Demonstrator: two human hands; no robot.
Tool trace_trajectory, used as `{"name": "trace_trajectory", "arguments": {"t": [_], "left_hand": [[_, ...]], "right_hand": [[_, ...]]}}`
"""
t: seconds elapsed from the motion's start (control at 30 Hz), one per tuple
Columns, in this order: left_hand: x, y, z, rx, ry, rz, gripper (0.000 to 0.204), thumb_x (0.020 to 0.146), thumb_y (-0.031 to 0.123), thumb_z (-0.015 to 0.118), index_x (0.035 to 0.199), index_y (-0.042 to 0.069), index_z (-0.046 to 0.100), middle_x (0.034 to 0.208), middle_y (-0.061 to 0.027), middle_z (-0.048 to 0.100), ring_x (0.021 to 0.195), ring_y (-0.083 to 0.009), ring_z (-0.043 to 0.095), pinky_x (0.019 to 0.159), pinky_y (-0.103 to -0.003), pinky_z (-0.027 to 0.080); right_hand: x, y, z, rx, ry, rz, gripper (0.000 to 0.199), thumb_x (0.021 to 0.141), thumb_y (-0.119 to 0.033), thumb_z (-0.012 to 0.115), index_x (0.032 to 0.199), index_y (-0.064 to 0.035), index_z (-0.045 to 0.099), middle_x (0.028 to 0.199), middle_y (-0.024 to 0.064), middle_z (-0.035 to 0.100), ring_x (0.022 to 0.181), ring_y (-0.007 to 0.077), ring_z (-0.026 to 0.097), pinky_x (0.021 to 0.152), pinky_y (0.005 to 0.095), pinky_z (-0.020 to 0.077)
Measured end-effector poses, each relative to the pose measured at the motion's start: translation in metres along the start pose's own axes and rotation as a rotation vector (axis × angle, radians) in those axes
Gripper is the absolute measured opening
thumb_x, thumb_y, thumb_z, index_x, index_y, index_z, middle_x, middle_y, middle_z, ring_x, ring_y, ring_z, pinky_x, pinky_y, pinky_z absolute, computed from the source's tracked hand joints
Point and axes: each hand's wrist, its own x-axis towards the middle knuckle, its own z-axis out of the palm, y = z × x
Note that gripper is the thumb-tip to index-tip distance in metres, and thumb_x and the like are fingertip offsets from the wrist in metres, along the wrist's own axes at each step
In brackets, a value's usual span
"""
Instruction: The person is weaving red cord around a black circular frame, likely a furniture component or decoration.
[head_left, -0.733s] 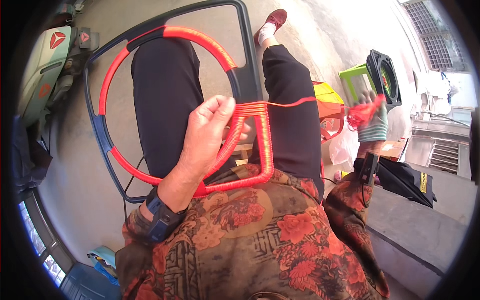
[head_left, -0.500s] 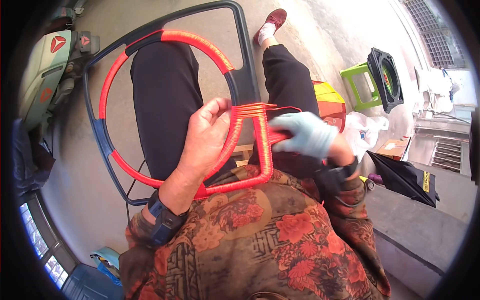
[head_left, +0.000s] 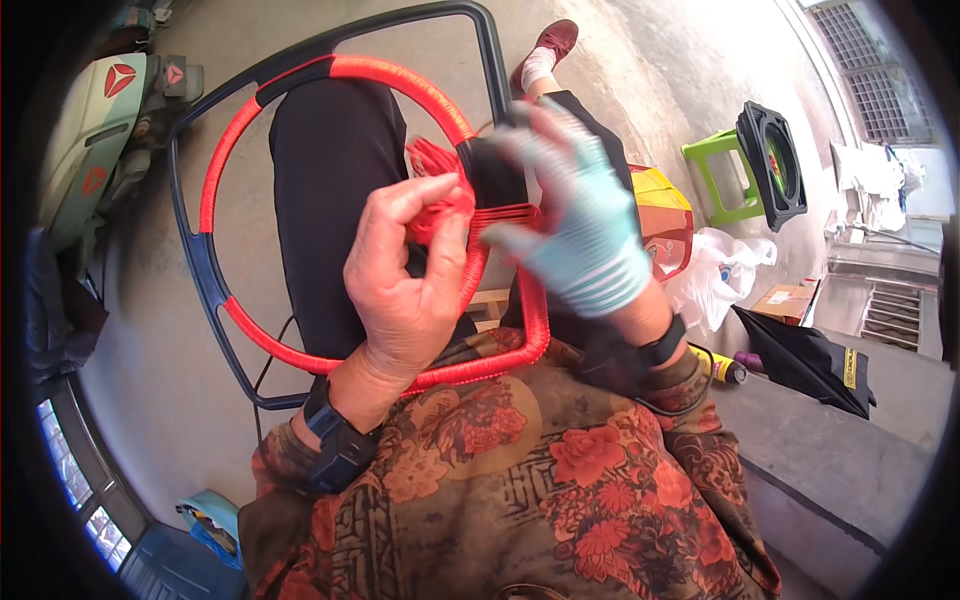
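A black frame (head_left: pixel 492 60) with a round ring inside it lies across my lap, tilted. Red cord (head_left: pixel 400 80) is wound tightly around much of the ring, and black stretches show between the wound parts. My left hand (head_left: pixel 405 260), bare, pinches a loose bundle of red cord (head_left: pixel 430 160) between thumb and fingers beside the ring's right side. Several red strands run from there across the bar to the right. Close by, my right hand (head_left: pixel 585 215) in a light blue glove has its fingers spread over the frame's right edge, blurred by motion, with nothing visible in it.
On the right stand a green stool (head_left: pixel 725 180) with a black square frame (head_left: pixel 772 165) against it, a red and yellow bag (head_left: pixel 662 215), a white plastic bag (head_left: pixel 722 270) and a folded black umbrella (head_left: pixel 810 360). A scooter (head_left: pixel 95 140) is at the left.
The red cord bundle has passed from my right hand to my left. My right hand has risen and opened. The wound frame has barely shifted.
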Motion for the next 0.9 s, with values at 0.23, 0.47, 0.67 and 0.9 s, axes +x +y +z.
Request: {"name": "trace_trajectory", "arguments": {"t": [0.23,0.47,0.67,0.9], "left_hand": [[0.002,0.005,-0.003,-0.102,0.017,-0.115,0.017,0.087,0.003,0.064,0.103,-0.001,0.059,0.094,-0.0083,0.06,0.084,-0.0115,0.061,0.073,-0.026,0.051],[0.0,-0.001,-0.002,-0.088,-0.269,-0.498,0.015,0.091,0.012,0.064,0.091,-0.002,0.059,0.074,-0.0019,0.06,0.066,-0.0049,0.056,0.061,-0.02,0.048],[0.002,-0.002,-0.003,-0.275,-0.333,-0.735,0.019,0.096,0.02,0.058,0.093,0.001,0.056,0.069,-0.0002,0.058,0.054,-0.0055,0.056,0.049,-0.02,0.048],[0.002,-0.001,-0.003,-0.263,-0.35,-0.796,0.019,0.096,0.019,0.059,0.099,0.0,0.056,0.074,-0.003,0.061,0.056,-0.0074,0.059,0.051,-0.021,0.052]], "right_hand": [[-0.011,0.009,-0.001,0.211,0.11,0.101,0.022,0.081,-0.006,0.069,0.101,-0.002,0.065,0.128,0.0178,0.053,0.11,0.0257,0.059,0.094,0.0348,0.0468],[-0.057,0.065,-0.037,-0.569,0.048,0.066,0.017,0.068,-0.007,0.067,0.085,-0.0062,0.063,0.094,0.0128,0.062,0.09,0.0367,0.06,0.079,0.0427,0.0489],[-0.119,0.149,-0.061,1.482,0.662,0.997,0.024,0.079,-0.007,0.061,0.102,-0.0028,0.061,0.098,0.0128,0.066,0.086,0.0261,0.064,0.082,0.0407,0.0512],[-0.056,0.077,-0.028,0.977,0.143,0.85,0.026,0.091,-0.017,0.059,0.111,-0.0014,0.062,0.066,-0.001,0.052,0.056,0.01,0.05,0.056,0.0251,0.0442]]}}
